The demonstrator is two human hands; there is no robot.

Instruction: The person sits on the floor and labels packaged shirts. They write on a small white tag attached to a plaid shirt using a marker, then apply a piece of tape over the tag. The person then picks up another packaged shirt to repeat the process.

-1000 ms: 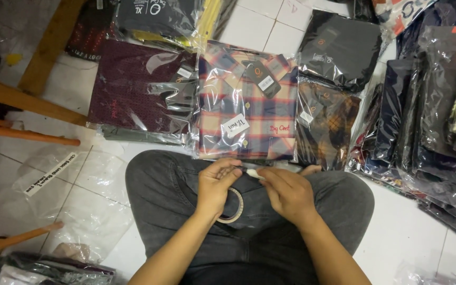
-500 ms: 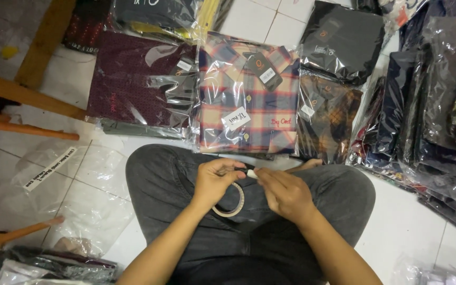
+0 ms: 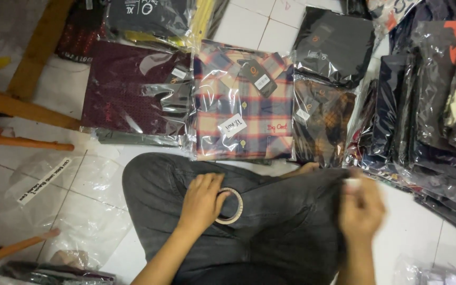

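My left hand [image 3: 201,202] rests on my lap in dark grey trousers and grips a roll of clear tape [image 3: 233,207] by its ring. My right hand [image 3: 362,207] is out to the right over my knee, blurred, with its fingers pinched on something small and pale; I cannot tell what it is. In front of my knees lies a plaid shirt in a clear plastic bag [image 3: 244,103] with a white label on it.
Bagged shirts lie around: a maroon one [image 3: 133,95] left, a dark orange plaid [image 3: 320,126] right, black ones behind. A stack of bagged clothes [image 3: 439,105] fills the right side. Empty plastic bags [image 3: 64,206] lie on the white tiles, and wooden bars [image 3: 22,108] stand left.
My hands were together at the tape roll over my lap. Now my right hand has pulled away to the right, while my left hand stays on the roll.
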